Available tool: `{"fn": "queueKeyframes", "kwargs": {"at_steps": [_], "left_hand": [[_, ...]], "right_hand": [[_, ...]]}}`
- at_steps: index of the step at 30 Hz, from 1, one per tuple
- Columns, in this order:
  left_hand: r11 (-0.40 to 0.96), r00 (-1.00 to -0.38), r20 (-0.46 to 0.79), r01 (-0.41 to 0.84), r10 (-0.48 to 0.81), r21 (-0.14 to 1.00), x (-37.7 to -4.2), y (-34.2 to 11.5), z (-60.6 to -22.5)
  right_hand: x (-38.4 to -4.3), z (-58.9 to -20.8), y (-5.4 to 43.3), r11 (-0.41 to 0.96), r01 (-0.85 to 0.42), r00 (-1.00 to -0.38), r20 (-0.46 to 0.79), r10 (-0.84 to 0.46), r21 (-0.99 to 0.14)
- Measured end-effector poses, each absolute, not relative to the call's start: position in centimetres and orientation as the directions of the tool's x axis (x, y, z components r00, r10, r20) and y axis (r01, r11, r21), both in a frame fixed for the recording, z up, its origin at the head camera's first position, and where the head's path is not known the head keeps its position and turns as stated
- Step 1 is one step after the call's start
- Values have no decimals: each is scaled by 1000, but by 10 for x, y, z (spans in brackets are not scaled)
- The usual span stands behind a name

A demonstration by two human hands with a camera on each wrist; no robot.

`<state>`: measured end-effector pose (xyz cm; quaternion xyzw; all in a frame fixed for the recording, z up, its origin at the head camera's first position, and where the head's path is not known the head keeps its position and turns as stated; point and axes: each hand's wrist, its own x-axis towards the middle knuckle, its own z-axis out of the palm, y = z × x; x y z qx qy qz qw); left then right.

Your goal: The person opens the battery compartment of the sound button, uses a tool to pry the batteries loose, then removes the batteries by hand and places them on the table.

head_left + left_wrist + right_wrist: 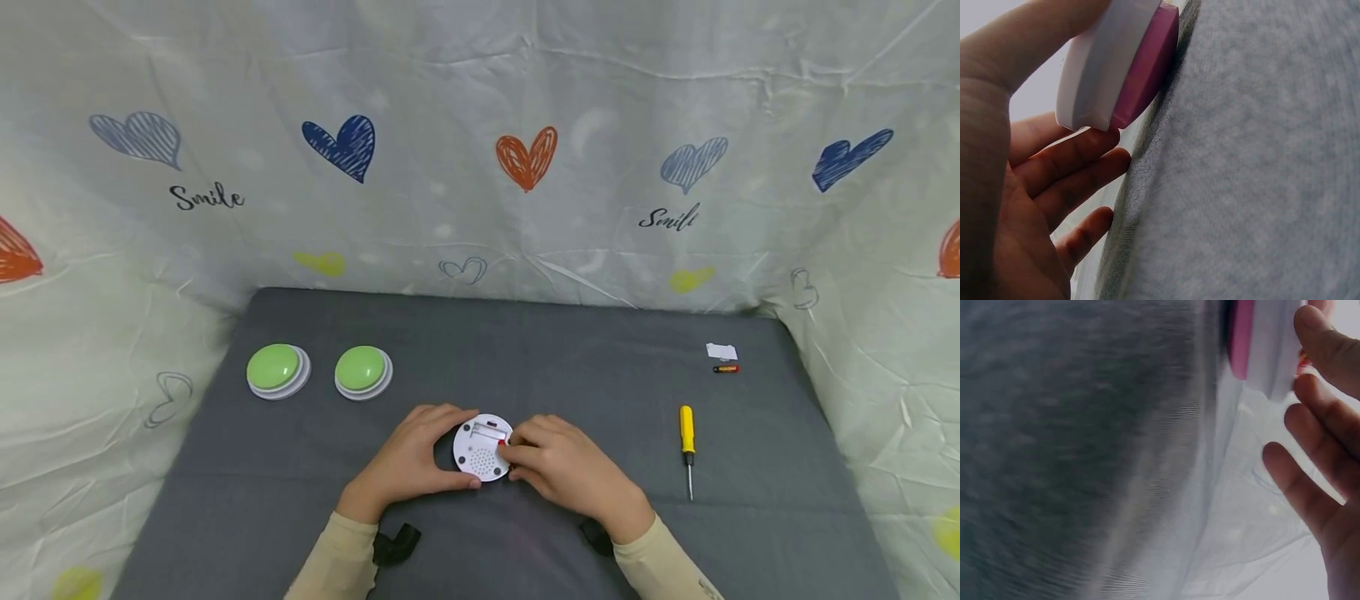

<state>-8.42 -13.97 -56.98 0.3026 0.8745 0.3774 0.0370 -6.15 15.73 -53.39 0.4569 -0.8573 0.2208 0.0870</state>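
Observation:
A round push button (482,462) lies upside down on the table between the hands. Its white back has a slotted battery compartment and speaker holes; its pink dome (1150,65) faces down. My left hand (420,450) grips the rim from the left, thumb at the near side and fingers at the far side. At the right edge, my right hand (566,462) pinches a small battery (1302,359) between thumb and forefinger, mostly hidden, its red end (502,442) beside the compartment. Its other fingers extend loosely.
Two push buttons with green domes, one at far left (273,367) and one beside it (361,370), stand upright. To the right lie a yellow-handled screwdriver (687,433), another battery (726,368) and a small white cover (722,352). A printed curtain (450,217) hangs behind the grey table (562,358).

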Motion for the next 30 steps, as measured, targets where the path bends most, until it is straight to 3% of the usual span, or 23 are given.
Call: {"fn": "queueKeyframes", "kwargs": {"at_steps": [7,18,25,30], "left_hand": [[523,-806,180,517,563,678,-84,-138,-570],[517,-806,199,525,558,677,-83,-138,-573],[523,-811,182,511,556,682,-84,-139,-573],[531,-813,178,510,555,676,-86,-138,-572]], "right_hand": [[-59,-541,158,486,-808,-587,379,-715,-333],[-58,-544,159,480,-824,-566,404,-719,-301],[-59,-541,169,523,-789,-613,454,-646,-321],[-66,-534,210,620,-708,-692,512,-509,-339]]}}
